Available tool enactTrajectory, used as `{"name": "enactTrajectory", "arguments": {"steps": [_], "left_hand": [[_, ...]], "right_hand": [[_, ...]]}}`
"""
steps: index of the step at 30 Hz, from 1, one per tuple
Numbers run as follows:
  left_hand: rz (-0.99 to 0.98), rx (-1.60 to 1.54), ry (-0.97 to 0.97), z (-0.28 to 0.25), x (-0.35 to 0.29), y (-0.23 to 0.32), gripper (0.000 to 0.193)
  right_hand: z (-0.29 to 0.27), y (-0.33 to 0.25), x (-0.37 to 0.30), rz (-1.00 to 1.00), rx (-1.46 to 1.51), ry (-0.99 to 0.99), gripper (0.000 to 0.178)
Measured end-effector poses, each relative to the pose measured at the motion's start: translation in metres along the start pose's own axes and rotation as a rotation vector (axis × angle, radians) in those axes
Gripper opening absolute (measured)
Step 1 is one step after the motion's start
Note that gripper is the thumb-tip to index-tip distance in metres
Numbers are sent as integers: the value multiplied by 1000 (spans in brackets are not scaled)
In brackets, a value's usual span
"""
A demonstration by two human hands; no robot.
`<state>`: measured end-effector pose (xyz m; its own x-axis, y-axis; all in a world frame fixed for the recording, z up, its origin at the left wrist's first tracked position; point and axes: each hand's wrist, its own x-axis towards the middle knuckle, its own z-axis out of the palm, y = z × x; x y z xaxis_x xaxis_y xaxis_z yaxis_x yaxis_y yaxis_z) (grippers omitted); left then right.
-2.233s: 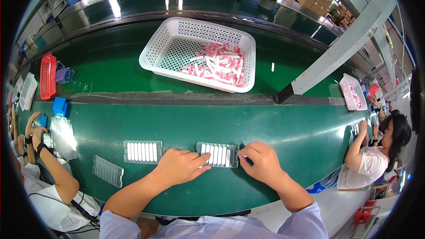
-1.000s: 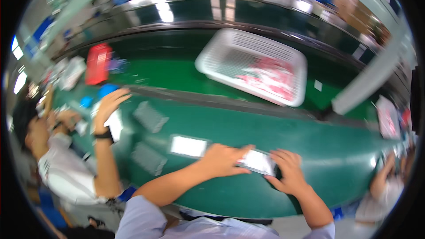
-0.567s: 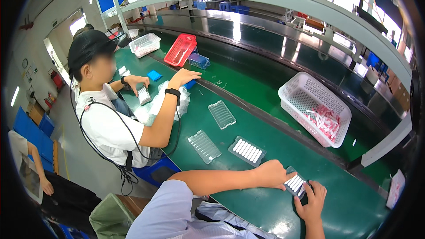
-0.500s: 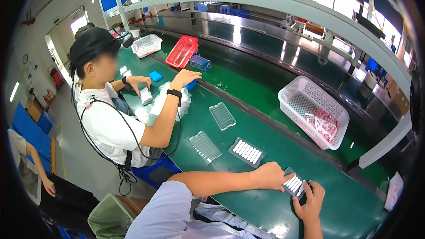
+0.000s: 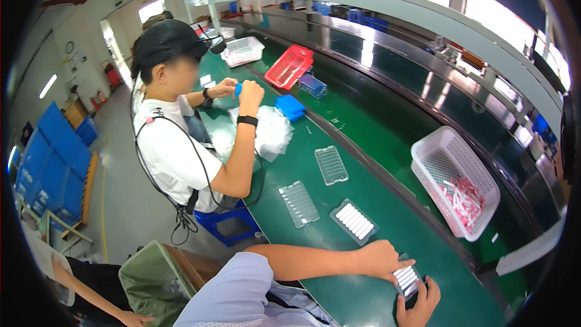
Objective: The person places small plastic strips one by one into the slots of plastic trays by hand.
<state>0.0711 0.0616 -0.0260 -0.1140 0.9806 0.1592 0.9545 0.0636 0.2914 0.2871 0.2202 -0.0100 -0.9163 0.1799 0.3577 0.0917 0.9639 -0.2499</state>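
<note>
A small transparent plastic tray [image 5: 407, 280] with a row of white sticks lies under both my hands at the lower right. My left hand [image 5: 378, 260] grips its far end, index finger stretched along the edge and the other fingers bent. My right hand [image 5: 419, 307] holds the near end between thumb and fingers. Just left of them, another filled tray [image 5: 354, 221] rests on the green table. Beyond it are two transparent trays with bare grooves, one tray [image 5: 299, 204] nearer and one tray [image 5: 331, 165] farther.
A white basket [image 5: 423, 154] holds pink and white pieces at right. At far left, a co-worker [image 5: 175, 145] handles a blue piece [image 5: 238, 89] beside plastic bags [image 5: 272, 133] and blue packs [image 5: 290, 108]. A red basket [image 5: 289, 68] stands farther back. A metal frame arches overhead.
My view has swung left, so the scene sits farther right. My hands stay on the same tray. The co-worker's hands have come together, raised, around a blue piece.
</note>
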Motion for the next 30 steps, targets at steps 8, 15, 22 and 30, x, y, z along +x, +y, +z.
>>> {"name": "enactTrajectory", "arguments": {"steps": [8, 15, 22, 30], "left_hand": [[3, -79, -51, 3, -6, 0, 87], [-44, -41, 1, -16, -1, -12, 70], [-8, -59, 13, 4, 5, -15, 53], [-30, 309, 23, -10, 16, 22, 39]], "right_hand": [[-9, -7, 10, 80, 74, -46, 55], [11, 12, 28, 83, 187, -41, 49], [18, 26, -2, 34, 257, 204, 51], [62, 16, -12, 48, 94, 325, 45]]}}
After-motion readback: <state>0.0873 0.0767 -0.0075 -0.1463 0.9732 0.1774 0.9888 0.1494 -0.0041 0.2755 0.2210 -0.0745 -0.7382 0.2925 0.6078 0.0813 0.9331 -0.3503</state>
